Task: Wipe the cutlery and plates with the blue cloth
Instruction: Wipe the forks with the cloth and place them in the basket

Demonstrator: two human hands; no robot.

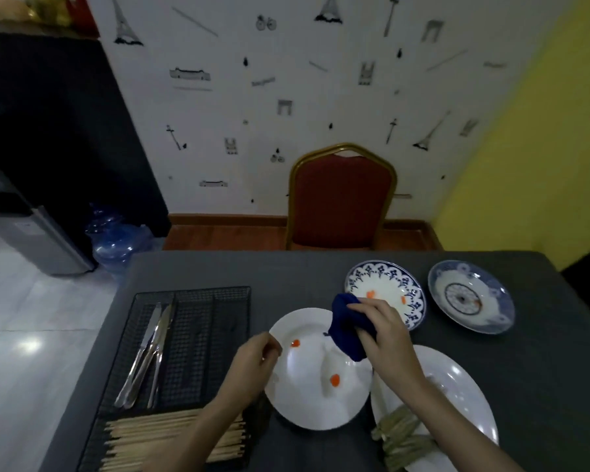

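Navy cloth point(348, 330) over white plate point(307, 400) dotted orange; blue-patterned plates point(414, 301) behind, on grey table point(286, 270); red, gold-framed chair point(341, 199).

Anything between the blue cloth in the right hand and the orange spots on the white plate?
Nothing visible. The right hand holds the blue cloth over the white plate; both orange spots lie uncovered. The left hand grips the plate's left rim.

Both forearms reached forward from the near edge. The left hand point(252, 361) had its fingers curled, gripping a rim. The right hand point(384, 330), wrist bent downward, clutched a bunched cloth.
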